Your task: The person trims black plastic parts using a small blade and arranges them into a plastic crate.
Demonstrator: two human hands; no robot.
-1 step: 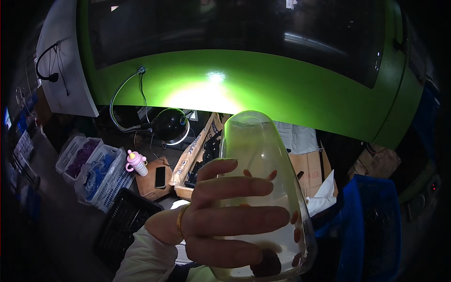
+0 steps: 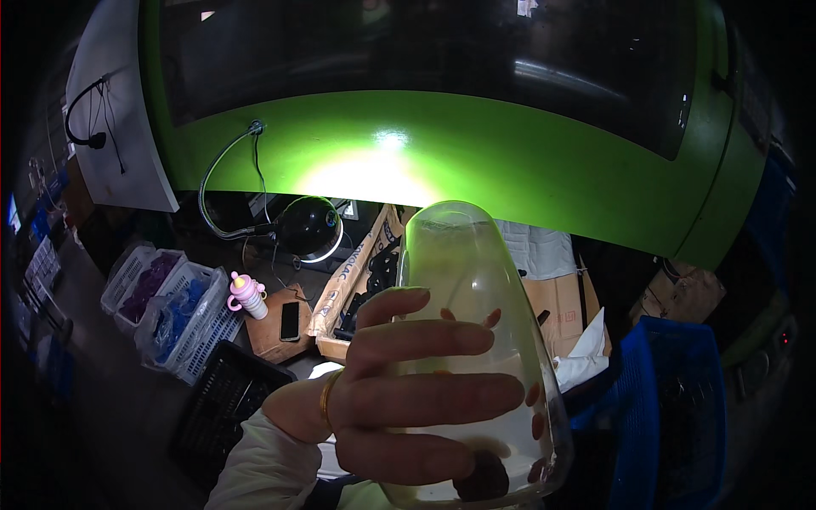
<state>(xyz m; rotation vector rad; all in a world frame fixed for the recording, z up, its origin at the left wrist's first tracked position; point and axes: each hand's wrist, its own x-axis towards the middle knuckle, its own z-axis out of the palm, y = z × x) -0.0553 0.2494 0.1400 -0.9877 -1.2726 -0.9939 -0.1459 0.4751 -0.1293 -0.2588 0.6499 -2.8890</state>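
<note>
Fingers [image 2: 442,399] of one left hand [image 2: 374,408] wrap one clear dome-shaped cover [image 2: 472,280], above two white baskets [image 2: 170,314].

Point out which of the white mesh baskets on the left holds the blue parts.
The nearer white basket, beside the pink bottle, holds the blue parts; the farther basket behind it holds purple ones.

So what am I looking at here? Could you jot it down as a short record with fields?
Setting: dim workshop bench below a green machine housing
Left hand: wrapped around a clear plastic dome, held up close to the camera, gold ring on one finger
Right hand: not in view
Behind: black gooseneck lamp, pink bottle, white baskets, blue crate
</note>
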